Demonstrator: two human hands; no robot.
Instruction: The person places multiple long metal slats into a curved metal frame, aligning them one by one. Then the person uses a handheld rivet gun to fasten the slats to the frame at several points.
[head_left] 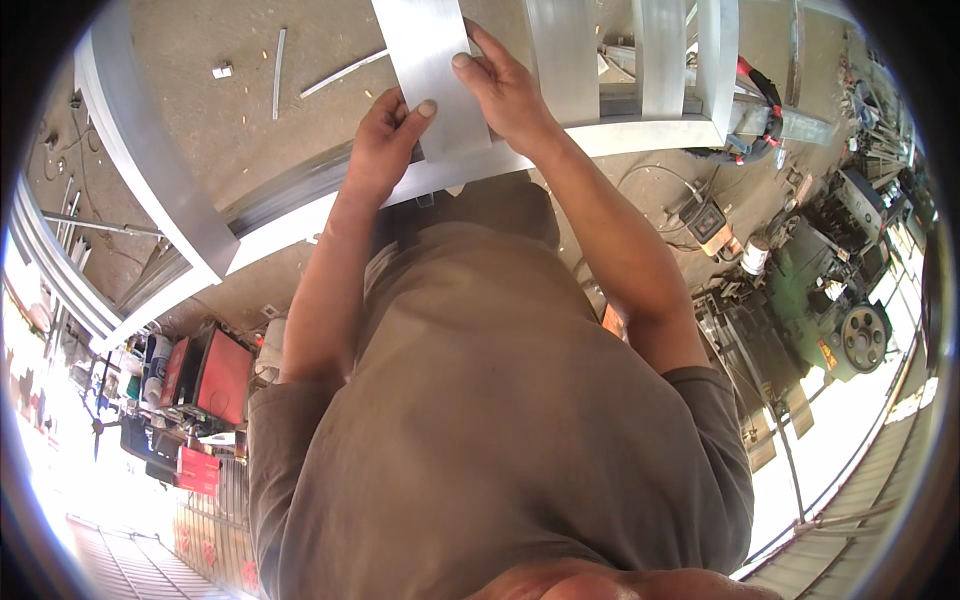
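A wide, flat, silver metal bar (pixel 428 60) runs away from me, from the near rail of a metal frame to the upper edge of the view. My left hand (pixel 388 142) grips its left edge, thumb lying on the top face and fingers curled at the side. Farther along, my right hand (pixel 505 92) clasps the right edge, its thumb also on top. The bar's near end meets the pale frame rail (pixel 640 138) in front of my body. Its far end is cut off by the view.
More flat crossbars (pixel 562 60) join the frame at the right, and a wide side bar (pixel 150 150) at the left. A red and black cable (pixel 770 110) wraps the rail's right end. Metal offcuts (pixel 279 75) lie on the floor. Right stands a green machine (pixel 825 290); left, a red box (pixel 222 375).
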